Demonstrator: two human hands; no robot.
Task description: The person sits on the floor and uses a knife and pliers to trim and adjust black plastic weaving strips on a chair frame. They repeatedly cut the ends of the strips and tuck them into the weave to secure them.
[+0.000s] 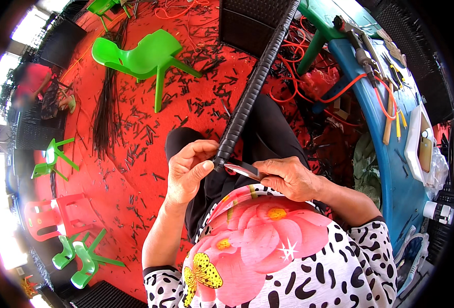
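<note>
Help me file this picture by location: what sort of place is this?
Likely a workshop: short black scraps litter the red floor, long black strands lie bunched on it, and tools rest on a blue table.

Left of the left hand, a hand could pass above the red floor, though a green chair stood in the way farther ahead. Between it and the right hand, a black wrapped bar and a blade filled the gap; the bar ran on ahead as a barrier. The blue table bounded the right hand's outer side, and the patterned shirt the space behind both.
</note>
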